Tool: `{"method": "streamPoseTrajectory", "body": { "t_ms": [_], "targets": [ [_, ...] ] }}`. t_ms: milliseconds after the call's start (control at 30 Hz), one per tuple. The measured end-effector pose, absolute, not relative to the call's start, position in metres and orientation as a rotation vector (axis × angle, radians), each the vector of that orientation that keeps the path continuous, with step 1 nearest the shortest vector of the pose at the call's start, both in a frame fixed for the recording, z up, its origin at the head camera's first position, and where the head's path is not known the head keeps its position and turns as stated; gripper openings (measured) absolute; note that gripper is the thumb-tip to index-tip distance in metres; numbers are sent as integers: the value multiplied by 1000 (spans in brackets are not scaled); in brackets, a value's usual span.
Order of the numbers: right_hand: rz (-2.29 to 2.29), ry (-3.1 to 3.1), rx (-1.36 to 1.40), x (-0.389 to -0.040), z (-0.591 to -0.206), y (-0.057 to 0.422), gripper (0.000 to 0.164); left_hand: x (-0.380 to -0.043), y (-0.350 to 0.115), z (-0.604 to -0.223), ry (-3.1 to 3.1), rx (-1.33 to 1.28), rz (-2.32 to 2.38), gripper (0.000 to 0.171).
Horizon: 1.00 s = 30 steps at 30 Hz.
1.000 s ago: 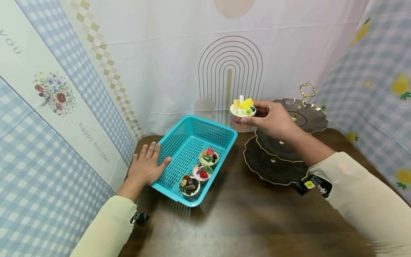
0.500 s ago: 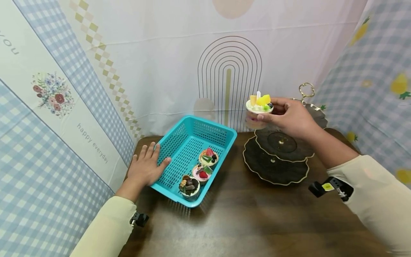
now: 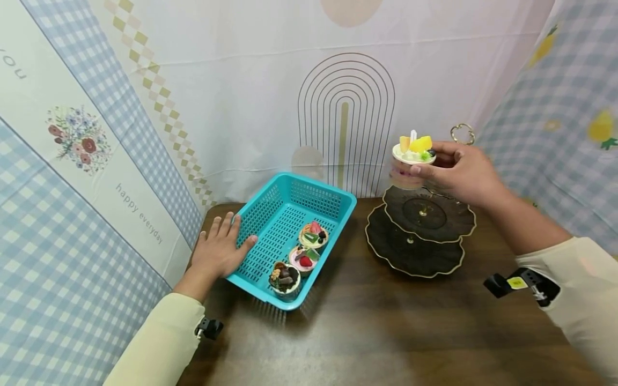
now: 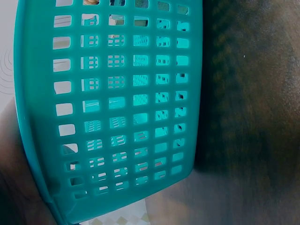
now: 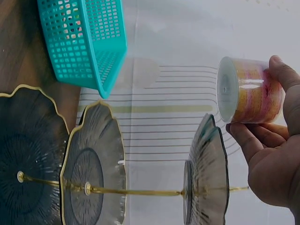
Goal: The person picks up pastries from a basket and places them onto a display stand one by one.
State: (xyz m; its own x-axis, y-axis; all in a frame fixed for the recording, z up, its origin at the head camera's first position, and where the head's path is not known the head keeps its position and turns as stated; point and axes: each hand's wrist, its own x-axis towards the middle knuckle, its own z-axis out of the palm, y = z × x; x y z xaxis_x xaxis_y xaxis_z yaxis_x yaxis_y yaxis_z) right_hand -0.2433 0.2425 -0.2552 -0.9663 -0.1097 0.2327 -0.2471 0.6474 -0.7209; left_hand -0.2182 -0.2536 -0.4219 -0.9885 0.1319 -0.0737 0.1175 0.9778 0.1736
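Observation:
Between thumb and fingers, my right hand point(image 3: 465, 174) grips a clear dessert cup point(image 3: 407, 174) topped with cream, yellow fruit pieces and a dark berry. In the right wrist view the cup point(image 5: 253, 91) shows pink and orange layers and hangs above the top plate point(image 5: 206, 173) of a tiered stand. My left hand point(image 3: 219, 249) rests with spread fingers on the left rim of a turquoise basket point(image 3: 350, 201). Inside the basket, along its right side, sit a strawberry-topped dessert cup point(image 3: 314, 236), a pink cream cup point(image 3: 304, 260) and a chocolate-topped cup point(image 3: 285, 280).
The tiered stand's dark, gold-edged lower plates point(image 3: 415, 257) stand at the right of the wooden table point(image 3: 367, 332). Its gold ring handle point(image 3: 462, 134) rises behind my right hand. Printed cloths point(image 3: 251, 107) hang at the back and both sides.
My right hand has carried the fruit-topped cup rightward and slightly up, from beside the basket's far corner to over the stand. The left hand and the basket stay put.

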Motion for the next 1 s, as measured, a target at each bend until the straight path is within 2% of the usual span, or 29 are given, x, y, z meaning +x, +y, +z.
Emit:
{"method": "streamPoseTrajectory", "body": {
  "t_ms": [1000],
  "targets": [
    [1132, -2724, 124, -228, -257, 289, 77, -217, -257, -420, 3037, 216, 273, 96]
  ]
}}
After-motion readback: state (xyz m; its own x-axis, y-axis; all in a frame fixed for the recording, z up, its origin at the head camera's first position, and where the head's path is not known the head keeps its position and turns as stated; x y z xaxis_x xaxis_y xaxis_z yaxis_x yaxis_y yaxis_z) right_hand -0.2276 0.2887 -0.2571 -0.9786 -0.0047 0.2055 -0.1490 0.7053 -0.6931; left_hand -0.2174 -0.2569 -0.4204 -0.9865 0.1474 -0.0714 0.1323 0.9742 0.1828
